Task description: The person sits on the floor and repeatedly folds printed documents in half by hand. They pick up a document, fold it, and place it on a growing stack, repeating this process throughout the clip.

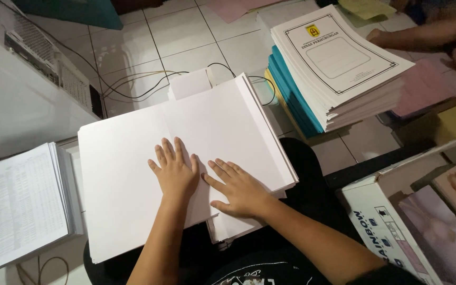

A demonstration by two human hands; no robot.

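A thick stack of blank white paper (pixel 133 153) lies across my lap, its top sheet showing a vertical crease down the middle. My left hand (pixel 174 170) rests flat on the top sheet near the crease, fingers spread. Beside it my right hand (pixel 239 188) also lies flat with fingers apart, pressing the sheet near the stack's lower right edge. Neither hand grips anything.
A stack of printed sheets (pixel 22 200) sits at the left. A white machine (pixel 22 84) with black cables (pixel 149 84) stands behind it. A pile of printed covers on teal and yellow paper (pixel 333 68) is upper right, another person's arm (pixel 423 37) beyond. An open cardboard box (pixel 376 211) stands right.
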